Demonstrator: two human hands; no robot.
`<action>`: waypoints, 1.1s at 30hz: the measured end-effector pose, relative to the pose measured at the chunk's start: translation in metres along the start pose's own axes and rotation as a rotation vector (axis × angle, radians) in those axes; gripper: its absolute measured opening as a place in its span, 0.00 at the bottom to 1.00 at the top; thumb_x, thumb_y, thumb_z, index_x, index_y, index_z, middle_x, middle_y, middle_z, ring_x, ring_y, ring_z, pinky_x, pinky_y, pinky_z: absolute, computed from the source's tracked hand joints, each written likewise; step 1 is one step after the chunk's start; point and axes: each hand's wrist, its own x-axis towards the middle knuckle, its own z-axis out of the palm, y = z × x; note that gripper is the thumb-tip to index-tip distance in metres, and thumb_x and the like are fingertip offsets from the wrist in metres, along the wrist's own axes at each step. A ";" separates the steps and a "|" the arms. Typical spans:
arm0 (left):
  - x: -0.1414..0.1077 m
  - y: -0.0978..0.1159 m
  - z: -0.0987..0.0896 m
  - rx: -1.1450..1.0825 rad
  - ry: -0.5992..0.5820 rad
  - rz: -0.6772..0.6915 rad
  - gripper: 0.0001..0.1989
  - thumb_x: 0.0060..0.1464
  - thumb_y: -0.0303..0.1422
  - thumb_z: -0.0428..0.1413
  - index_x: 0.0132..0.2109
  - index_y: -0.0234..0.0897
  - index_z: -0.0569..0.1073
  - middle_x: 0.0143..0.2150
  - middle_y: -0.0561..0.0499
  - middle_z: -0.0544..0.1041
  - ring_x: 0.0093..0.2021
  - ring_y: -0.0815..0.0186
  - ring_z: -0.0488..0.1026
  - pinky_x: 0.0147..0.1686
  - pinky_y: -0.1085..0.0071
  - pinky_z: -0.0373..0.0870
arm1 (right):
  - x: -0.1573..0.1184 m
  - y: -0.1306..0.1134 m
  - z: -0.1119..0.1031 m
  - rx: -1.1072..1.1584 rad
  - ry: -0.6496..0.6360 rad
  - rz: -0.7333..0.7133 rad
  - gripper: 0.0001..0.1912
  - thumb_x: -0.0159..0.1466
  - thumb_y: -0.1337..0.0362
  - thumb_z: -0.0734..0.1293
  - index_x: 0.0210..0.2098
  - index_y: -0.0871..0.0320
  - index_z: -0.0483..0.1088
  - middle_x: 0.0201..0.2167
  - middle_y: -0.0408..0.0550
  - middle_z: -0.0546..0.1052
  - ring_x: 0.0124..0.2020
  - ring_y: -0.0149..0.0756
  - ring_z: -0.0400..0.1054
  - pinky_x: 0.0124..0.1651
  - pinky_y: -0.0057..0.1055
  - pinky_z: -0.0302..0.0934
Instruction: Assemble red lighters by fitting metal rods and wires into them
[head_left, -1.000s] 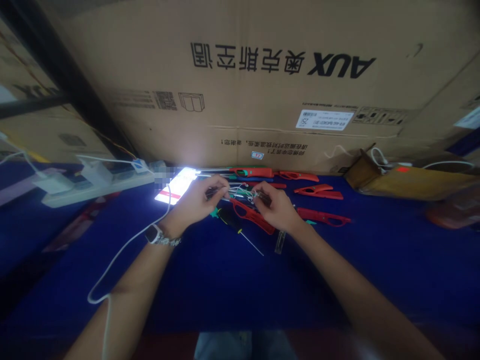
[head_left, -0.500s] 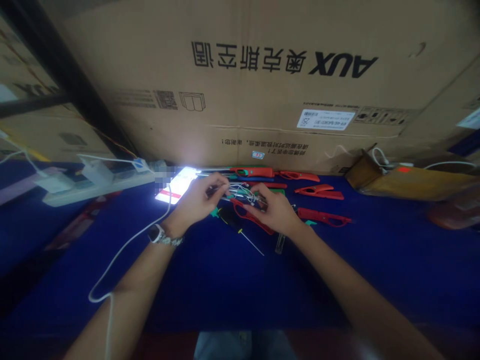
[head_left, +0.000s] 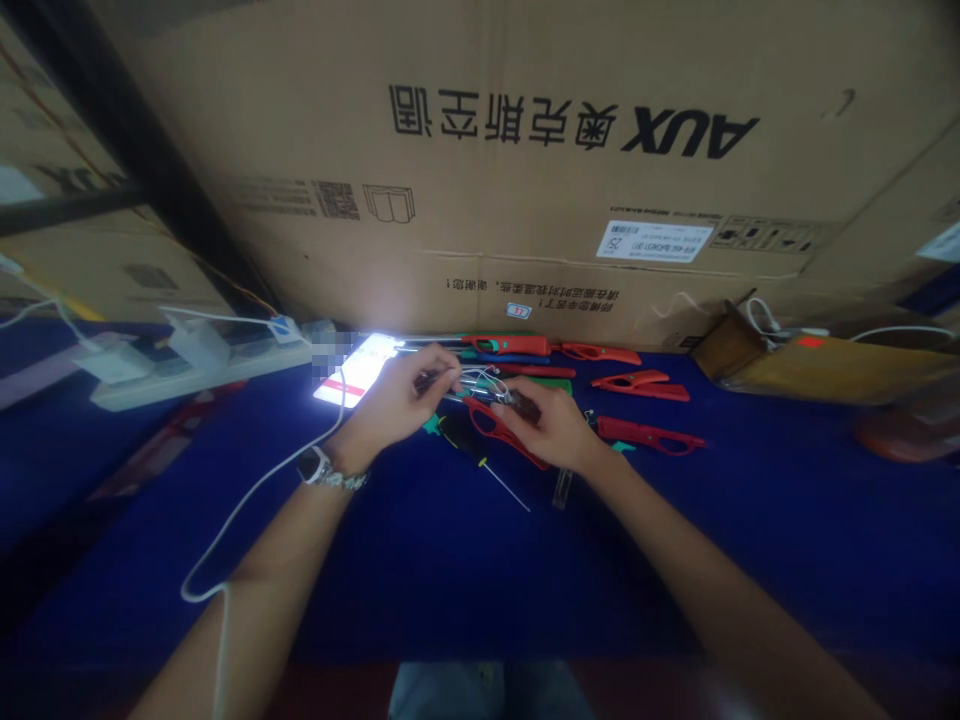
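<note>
My left hand (head_left: pixel 401 395) is closed in a pinch on thin white wires (head_left: pixel 487 374), which loop across to the right. My right hand (head_left: pixel 555 425) is closed too, its thumb and fingertips at the other end of the wires around a small dark part that I cannot make out. Below the fingers lies a red lighter shell (head_left: pixel 510 436), partly covered by my right hand. A black and yellow screwdriver (head_left: pixel 459 438) rests in front of it, shaft pointing toward me. Long red gas lighters, such as one with a green trigger (head_left: pixel 514 345), lie just behind my hands.
A lit phone (head_left: pixel 352 375) lies left of my left hand, with a white cable (head_left: pixel 262 492) running over my forearm. Further left is a power strip (head_left: pixel 202 370). Red shell halves (head_left: pixel 651 433) lie at right, near a brown box (head_left: pixel 731 345). A large carton (head_left: pixel 495 210) stands behind.
My right fingertips have shifted slightly and a dark part now shows more beneath them. My left hand keeps its pinch in nearly the same place.
</note>
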 end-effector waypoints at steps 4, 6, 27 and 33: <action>-0.001 -0.003 0.001 -0.003 -0.024 0.017 0.03 0.63 0.31 0.53 0.39 0.39 0.72 0.34 0.52 0.81 0.35 0.67 0.79 0.35 0.71 0.70 | 0.001 -0.002 0.003 0.061 0.013 0.073 0.14 0.68 0.52 0.64 0.43 0.55 0.76 0.26 0.42 0.78 0.25 0.32 0.71 0.31 0.28 0.60; -0.001 -0.004 0.001 0.000 -0.033 0.016 0.03 0.62 0.31 0.54 0.40 0.39 0.72 0.34 0.52 0.82 0.34 0.67 0.78 0.33 0.71 0.70 | 0.003 -0.002 0.005 0.116 0.064 0.081 0.12 0.69 0.55 0.64 0.40 0.54 0.76 0.32 0.43 0.81 0.31 0.34 0.74 0.36 0.30 0.64; -0.002 -0.012 0.005 0.008 -0.074 -0.024 0.08 0.64 0.36 0.53 0.45 0.39 0.74 0.36 0.49 0.83 0.36 0.65 0.79 0.35 0.69 0.72 | 0.006 -0.005 0.015 0.580 0.229 0.260 0.07 0.59 0.61 0.66 0.33 0.53 0.62 0.21 0.36 0.71 0.16 0.27 0.64 0.22 0.27 0.58; -0.002 -0.013 0.007 0.005 -0.072 -0.022 0.10 0.63 0.38 0.54 0.44 0.38 0.76 0.37 0.49 0.83 0.34 0.66 0.79 0.34 0.70 0.73 | 0.009 -0.007 0.015 0.550 0.275 0.299 0.06 0.55 0.62 0.66 0.31 0.53 0.63 0.15 0.32 0.62 0.16 0.26 0.55 0.20 0.26 0.49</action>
